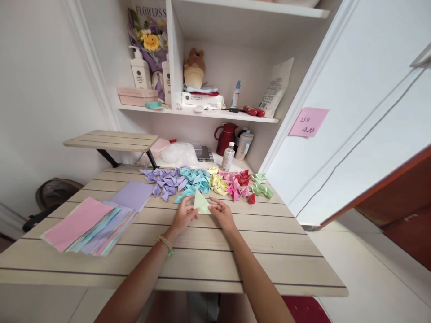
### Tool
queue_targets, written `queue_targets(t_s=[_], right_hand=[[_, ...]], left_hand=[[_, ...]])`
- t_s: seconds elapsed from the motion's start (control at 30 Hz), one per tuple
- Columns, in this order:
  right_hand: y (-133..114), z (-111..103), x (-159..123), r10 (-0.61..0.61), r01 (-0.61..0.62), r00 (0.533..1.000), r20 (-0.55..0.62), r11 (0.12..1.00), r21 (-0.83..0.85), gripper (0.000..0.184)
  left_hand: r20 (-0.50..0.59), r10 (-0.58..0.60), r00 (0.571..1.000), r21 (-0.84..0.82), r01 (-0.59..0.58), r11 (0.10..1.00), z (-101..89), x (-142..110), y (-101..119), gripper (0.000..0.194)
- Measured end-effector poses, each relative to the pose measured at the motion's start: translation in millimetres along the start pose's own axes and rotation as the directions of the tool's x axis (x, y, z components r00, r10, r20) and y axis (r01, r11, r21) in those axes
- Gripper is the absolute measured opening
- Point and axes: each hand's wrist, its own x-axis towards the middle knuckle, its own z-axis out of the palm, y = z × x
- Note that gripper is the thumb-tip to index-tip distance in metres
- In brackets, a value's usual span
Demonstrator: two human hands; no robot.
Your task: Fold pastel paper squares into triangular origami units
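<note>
A pale green sheet of origami paper (pixel 201 202), folded into a triangle, is held above the table between both hands. My left hand (pixel 184 212) grips its left edge with the thumb and fingers. On the other side, my right hand (pixel 222 213) pinches the lower right corner. Just beyond the hands lie folded paper pieces sorted by colour: purple ones (pixel 165 181), blue ones (pixel 195 180), yellow ones (pixel 218 184), pink ones (pixel 233 183), red ones (pixel 243 177) and green ones (pixel 262 189).
A fanned stack of coloured paper sheets (pixel 81 222) lies on the table's left side. A small raised stand (pixel 111 140) rises at the back left. Behind the folded pieces stand a clear bottle (pixel 228 158), a red jug (pixel 226 139) and a light tumbler (pixel 244 144).
</note>
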Motion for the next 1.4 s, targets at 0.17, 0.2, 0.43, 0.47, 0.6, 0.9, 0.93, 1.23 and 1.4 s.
queue_targets(t_s=[0.17,0.2,0.43,0.47,0.6,0.9,0.93,1.23,1.4], right_hand=[[-3,2,-5,0.073,-0.072,0.997,-0.030,0.997,0.027,0.040],[-4,3,-7,0.091,-0.089,0.995,-0.030,0.995,0.045,0.035],[-7,14,-11,0.185,-0.218,0.971,0.149,0.944,0.246,0.029],[-7,14,-10,0.180,-0.218,0.968,0.173,0.948,0.230,0.030],[-5,10,-7,0.096,-0.098,0.994,0.047,0.993,0.062,0.028],[-10,7,-10,0.008,-0.007,1.000,0.004,0.997,-0.083,0.039],[-11,6,-10,0.004,0.002,0.998,0.063,0.995,-0.096,0.048],[-8,-2,-9,-0.174,0.211,0.977,0.121,0.854,-0.475,0.018],[-11,-3,-10,-0.161,0.226,0.971,0.178,0.867,-0.445,0.020]], left_hand=[[-0.012,-0.034,0.999,-0.003,0.034,0.999,-2.5,2,3,0.034],[-0.010,-0.037,0.999,-0.009,0.037,0.999,-2.7,2,4,0.033],[0.062,-0.078,0.995,-0.089,0.084,0.993,-5.4,1,6,0.030],[0.060,-0.080,0.995,-0.103,0.085,0.991,-5.8,1,5,0.031],[0.047,-0.085,0.995,-0.098,0.089,0.991,-5.8,2,4,0.031],[0.111,-0.071,0.991,-0.001,0.072,0.997,-5.8,1,7,0.029],[0.116,-0.073,0.991,0.004,0.073,0.997,-5.9,1,7,0.029],[0.115,-0.175,0.978,-0.022,0.179,0.984,1.2,1,3,0.036],[0.129,-0.200,0.971,-0.031,0.206,0.978,-0.8,1,7,0.031]])
